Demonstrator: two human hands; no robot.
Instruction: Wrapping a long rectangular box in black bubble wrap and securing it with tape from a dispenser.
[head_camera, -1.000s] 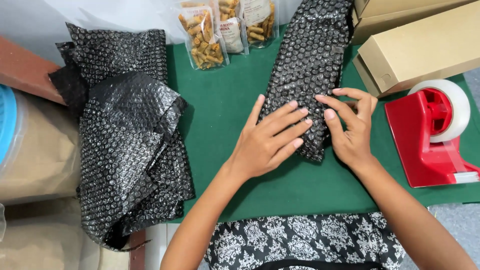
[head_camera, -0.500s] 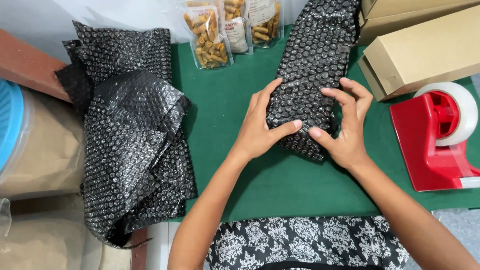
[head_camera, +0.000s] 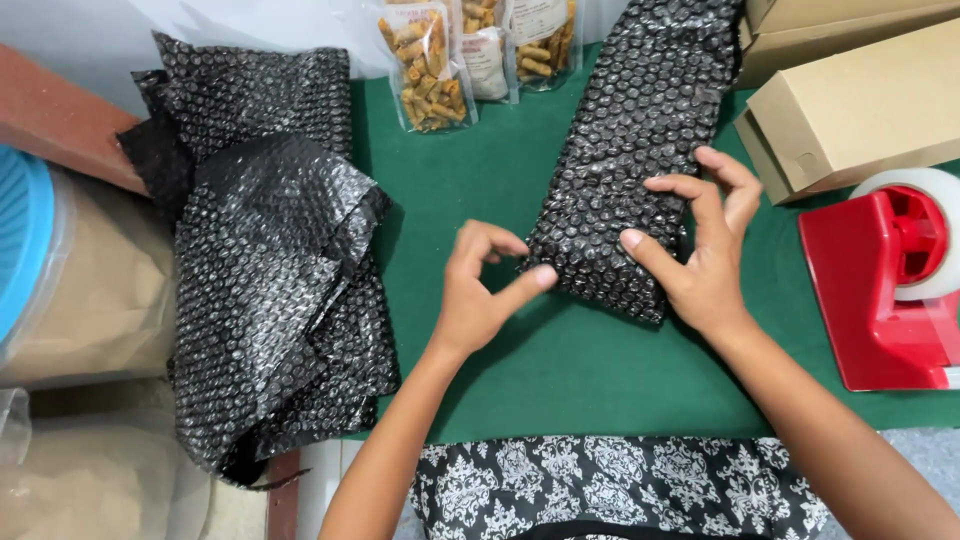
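Head view, only one camera. Black bubble-wrapped bundle (head_camera: 625, 175) lies on the green mat (head_camera: 560, 370), centre-right. Long axis runs diagonal: near end low and toward the left, far end up and right, passing out of the top edge. Contents hidden by the wrap.

Right hand (head_camera: 700, 255) is the nearer one and is on the bundle. It sits at the bundle's right flank near the low end, fingers spread wide and curved over the wrap, thumb pressing the face of it. Grip is loose, more a steadying hold than a clamp.

Left hand (head_camera: 480, 290) sits just left of the bundle's low end. Thumb and forefinger make a narrow pinch, thumb tip at the edge of the wrap; can't tell if it actually has film between them or just touches. Other fingers curled in, nothing else held.

So bundle lies up and right of the left hand, directly under the right.

Around: heap of loose black bubble wrap (head_camera: 265, 270) well left, half off the mat. Clear snack pouches (head_camera: 430, 65) at the top, just left of the bundle's upper part. Brown cardboard boxes (head_camera: 860, 105) top right. Red tape dispenser (head_camera: 890, 290) far right, apart from the right hand. Patterned black-and-white fabric (head_camera: 610, 490) at the bottom edge.
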